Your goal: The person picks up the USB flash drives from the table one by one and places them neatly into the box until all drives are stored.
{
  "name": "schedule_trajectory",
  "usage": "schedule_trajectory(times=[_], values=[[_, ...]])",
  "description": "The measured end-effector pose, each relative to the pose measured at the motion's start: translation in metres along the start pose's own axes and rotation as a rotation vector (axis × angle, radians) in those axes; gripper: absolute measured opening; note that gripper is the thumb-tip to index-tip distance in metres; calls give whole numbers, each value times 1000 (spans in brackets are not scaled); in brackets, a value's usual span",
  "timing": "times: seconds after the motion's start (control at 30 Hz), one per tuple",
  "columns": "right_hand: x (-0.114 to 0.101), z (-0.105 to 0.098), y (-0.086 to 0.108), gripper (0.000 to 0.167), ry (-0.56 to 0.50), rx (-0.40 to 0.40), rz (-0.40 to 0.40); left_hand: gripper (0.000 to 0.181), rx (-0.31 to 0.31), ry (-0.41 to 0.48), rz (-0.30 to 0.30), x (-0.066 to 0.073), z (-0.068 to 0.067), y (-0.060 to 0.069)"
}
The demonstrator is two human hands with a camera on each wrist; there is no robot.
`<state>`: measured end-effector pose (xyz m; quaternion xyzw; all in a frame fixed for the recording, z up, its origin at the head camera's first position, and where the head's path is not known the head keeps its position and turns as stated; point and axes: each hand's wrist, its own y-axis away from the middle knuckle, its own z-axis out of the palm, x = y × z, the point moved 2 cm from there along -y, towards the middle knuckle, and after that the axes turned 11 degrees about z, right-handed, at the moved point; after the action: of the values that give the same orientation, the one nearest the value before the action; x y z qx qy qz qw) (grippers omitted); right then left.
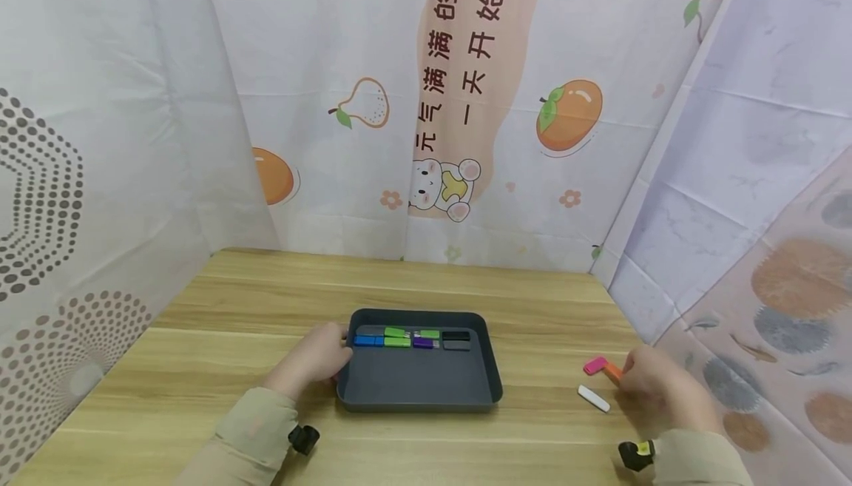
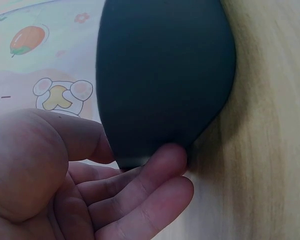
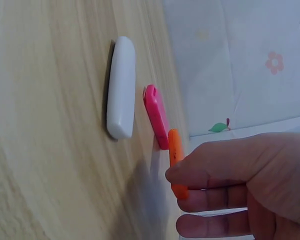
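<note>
My left hand [image 1: 322, 353] holds the left wall of a dark grey tray [image 1: 419, 403], its thumb and fingers at the rim. The left wrist view shows the tray's outer side [image 2: 162, 75] close up, fingertips against it. Over on the right, my right hand [image 1: 665, 382] pinches an orange USB flash drive [image 3: 175, 145] between thumb and fingers, just above the table. Beside it on the wood lie a pink flash drive [image 3: 156, 115] and a white flash drive [image 3: 121, 87]. Part of the orange one is hidden by the thumb.
Along the tray's far side, several flash drives sit in two rows, among them a blue one [image 1: 364, 341], a purple one [image 1: 423, 343] and a black one [image 1: 455, 336]. The wooden table [image 1: 532, 441] ends at a printed curtain [image 1: 319, 234] behind.
</note>
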<state>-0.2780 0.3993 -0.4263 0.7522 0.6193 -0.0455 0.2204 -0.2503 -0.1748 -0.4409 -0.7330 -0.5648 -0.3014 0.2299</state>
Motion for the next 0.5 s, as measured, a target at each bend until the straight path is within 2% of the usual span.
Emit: schedule_trajectory(times=[0.23,0.5], values=[[-21,-4,4,15,-8,-35,16,40,-8,-17,-15,0,-1,-2],[-44,-7,-1,32,13,-31,-15,40,-14,-24,-9,0,0,-2]])
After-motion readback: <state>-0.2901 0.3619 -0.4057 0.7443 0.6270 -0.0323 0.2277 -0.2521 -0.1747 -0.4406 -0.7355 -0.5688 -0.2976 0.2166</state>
